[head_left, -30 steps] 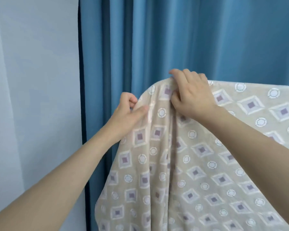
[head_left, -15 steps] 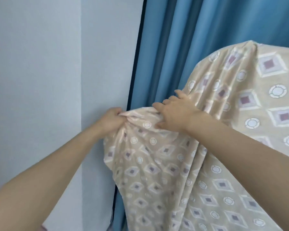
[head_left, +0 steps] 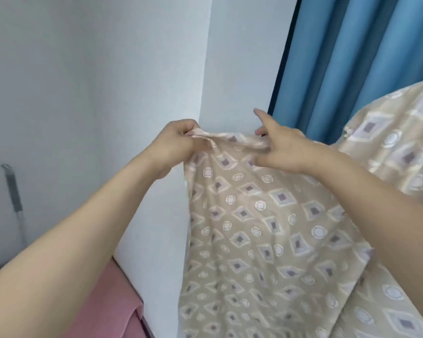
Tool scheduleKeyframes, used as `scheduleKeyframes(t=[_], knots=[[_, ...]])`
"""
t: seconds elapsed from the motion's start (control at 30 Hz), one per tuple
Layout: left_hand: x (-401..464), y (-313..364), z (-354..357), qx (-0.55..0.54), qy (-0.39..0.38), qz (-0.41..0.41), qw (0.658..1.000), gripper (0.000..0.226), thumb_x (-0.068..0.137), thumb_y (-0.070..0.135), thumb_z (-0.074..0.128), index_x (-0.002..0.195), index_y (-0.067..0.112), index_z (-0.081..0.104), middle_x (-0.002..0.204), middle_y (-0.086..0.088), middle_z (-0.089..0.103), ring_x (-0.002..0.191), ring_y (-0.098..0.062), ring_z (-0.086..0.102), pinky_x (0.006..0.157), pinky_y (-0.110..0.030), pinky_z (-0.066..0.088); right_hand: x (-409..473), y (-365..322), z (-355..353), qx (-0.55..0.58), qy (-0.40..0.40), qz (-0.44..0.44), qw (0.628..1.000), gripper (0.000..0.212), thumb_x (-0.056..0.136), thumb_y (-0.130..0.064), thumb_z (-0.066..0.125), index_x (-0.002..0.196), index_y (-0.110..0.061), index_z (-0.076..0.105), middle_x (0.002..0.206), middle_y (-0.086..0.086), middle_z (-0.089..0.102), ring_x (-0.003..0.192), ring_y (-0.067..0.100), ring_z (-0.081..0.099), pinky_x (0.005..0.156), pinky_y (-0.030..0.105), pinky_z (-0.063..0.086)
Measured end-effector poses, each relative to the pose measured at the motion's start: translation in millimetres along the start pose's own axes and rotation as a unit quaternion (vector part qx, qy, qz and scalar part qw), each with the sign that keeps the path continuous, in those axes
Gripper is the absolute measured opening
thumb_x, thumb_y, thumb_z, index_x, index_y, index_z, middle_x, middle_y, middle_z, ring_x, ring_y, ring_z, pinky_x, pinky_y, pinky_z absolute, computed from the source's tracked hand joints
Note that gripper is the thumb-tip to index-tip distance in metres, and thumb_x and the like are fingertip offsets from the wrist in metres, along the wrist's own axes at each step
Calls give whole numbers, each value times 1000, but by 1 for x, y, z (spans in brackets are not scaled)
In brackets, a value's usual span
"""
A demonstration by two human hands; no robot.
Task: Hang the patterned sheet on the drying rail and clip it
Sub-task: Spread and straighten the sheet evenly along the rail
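Item: patterned sheet [head_left: 266, 228], as you held it in the head view.

Hidden or cut off: the drying rail could not be seen; the sheet rose to a rounded hump at the upper right, and whatever carried it lay under the cloth. The sheet's lower part ran out of the bottom edge and its right part out of the right edge. Your right forearm crossed in front of the cloth and covered a band of it. No clip could be made out.

Grip: your left hand [head_left: 178, 142] was clenched on the sheet's top edge, fingers curled round a bunched corner. Your right hand [head_left: 281, 150] lay on the same edge just to the right, thumb and lower fingers on the hem, forefinger lifted and pointing up; whether it truly pinched the cloth could not be told. Between the two hands the hem was stretched into a short, nearly level band.

Appearance: beige ground, printed with white-bordered diamonds holding purple-grey squares, and small white rings between them. The cloth fell in soft diagonal folds below your hands.

Surroundings: a pale wall [head_left: 95, 81] behind your left hand, a blue curtain [head_left: 352, 57] behind the right, a pink cloth [head_left: 108, 311] at the lower left, and a grey handle [head_left: 12, 189], blurred, at the far left.
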State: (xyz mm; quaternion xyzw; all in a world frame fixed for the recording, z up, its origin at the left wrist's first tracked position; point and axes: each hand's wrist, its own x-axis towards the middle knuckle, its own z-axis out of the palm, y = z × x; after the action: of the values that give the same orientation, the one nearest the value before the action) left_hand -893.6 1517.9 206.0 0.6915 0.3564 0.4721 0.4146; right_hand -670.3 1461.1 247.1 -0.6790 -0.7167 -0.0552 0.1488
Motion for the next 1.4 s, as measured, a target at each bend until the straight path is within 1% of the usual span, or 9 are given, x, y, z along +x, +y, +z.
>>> scheduleKeyframes(t=[0.1,0.17,0.3,0.4,0.5,0.67,0.9,1.23,1.4], knots=[[0,16,-3,-14,67,48,997,27,80,1,68,67,15,50,59,0,49,49,-13,47,44,-18,33,16,-21,8,134,-7,-28,991,27,86,-34,66,111,-26,56,80,-3,59,64,15,53,58,23,42],[-3,11,-8,-93,88,53,990,19,81,0,68,77,13,54,69,-6,57,56,-17,56,50,-21,43,26,-26,6,121,55,-57,990,20,92,-20,57,77,-8,53,66,2,50,61,19,43,56,28,32],[-7,-24,-15,-160,6,-17,987,34,81,11,73,108,4,53,99,-11,65,86,-24,65,76,-36,50,32,-23,-9,201,103,-31,974,26,87,2,42,80,-11,64,62,-8,52,59,11,46,54,25,35],[-9,-42,-4,-87,-26,-2,996,16,88,11,67,83,7,52,81,-12,56,72,-22,55,68,-35,46,34,-15,-14,163,85,0,983,29,73,11,34,70,-4,58,62,4,52,59,19,44,53,26,31],[-18,-48,20,-8,93,129,987,46,88,6,60,59,21,28,59,4,31,54,-12,30,49,-24,26,36,-9,-13,116,87,33,989,22,70,10,33,73,4,54,70,14,56,65,25,46,56,30,33],[-29,-69,44,162,195,343,905,46,84,-9,56,67,21,25,69,6,38,60,-15,38,55,-23,31,26,-9,-12,188,-79,14,979,30,71,-12,52,95,-25,63,88,0,64,79,21,57,70,37,45],[-37,-86,43,210,192,355,890,32,83,-7,57,83,22,43,81,13,37,67,-7,37,57,-21,35,16,-34,-14,162,-132,-88,974,36,76,-60,66,90,-28,73,87,5,68,69,36,54,63,43,50],[-51,-85,48,-104,115,160,975,7,91,11,66,95,15,61,109,-5,55,98,-13,60,72,-25,52,20,-52,-10,183,-4,-114,976,16,98,-12,54,98,-9,69,67,-14,57,39,-9,49,38,6,33],[-48,-77,45,-149,18,85,985,30,95,13,57,67,3,51,77,3,46,65,-10,46,65,-20,37,28,-58,-10,188,19,-109,976,17,99,-14,52,97,-12,69,72,-8,55,36,-4,46,36,8,33]])
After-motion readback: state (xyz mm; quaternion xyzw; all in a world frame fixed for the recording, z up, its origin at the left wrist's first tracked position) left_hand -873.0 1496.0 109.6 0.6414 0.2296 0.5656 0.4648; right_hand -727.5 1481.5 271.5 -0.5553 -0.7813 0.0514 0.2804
